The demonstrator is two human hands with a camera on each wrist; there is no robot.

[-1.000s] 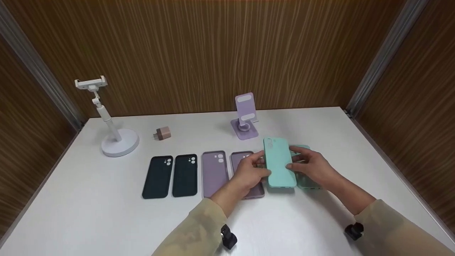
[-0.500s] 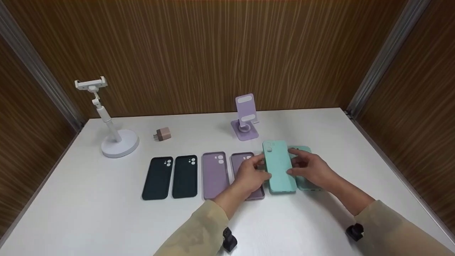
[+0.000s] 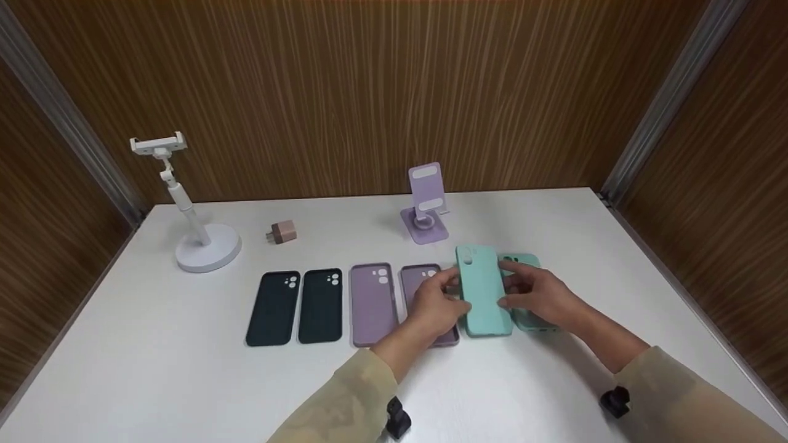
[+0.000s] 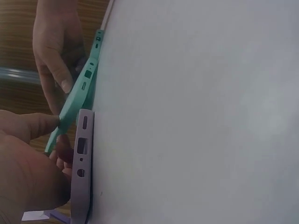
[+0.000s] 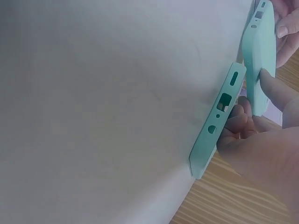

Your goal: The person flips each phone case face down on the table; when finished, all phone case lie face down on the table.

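A mint-green phone case (image 3: 483, 292) lies between my two hands, its back facing up and camera cutout at the far end. My left hand (image 3: 436, 306) pinches its left edge, thumb on top and fingers beneath. On the right edge, my right hand (image 3: 545, 296) grips it the same way. The left wrist view shows the case (image 4: 77, 100) tilted, its left side raised. A second mint case (image 5: 217, 121) lies just to the right, partly covered by my right hand. Under my left wrist is a purple phone case (image 3: 447, 335), partly hidden.
Left of the hands, another purple case (image 3: 373, 307) and two black cases (image 3: 320, 307) lie in the same row. Behind stand a purple phone stand (image 3: 426, 197) and a white phone holder (image 3: 208, 246), with a pink charger plug (image 3: 284, 231) near the holder. Wood-grain panels enclose the table.
Both hands have brought the mint case slightly down and toward me, mostly in the first half second. Since then it has hardly moved, with a small shift in its tilt.
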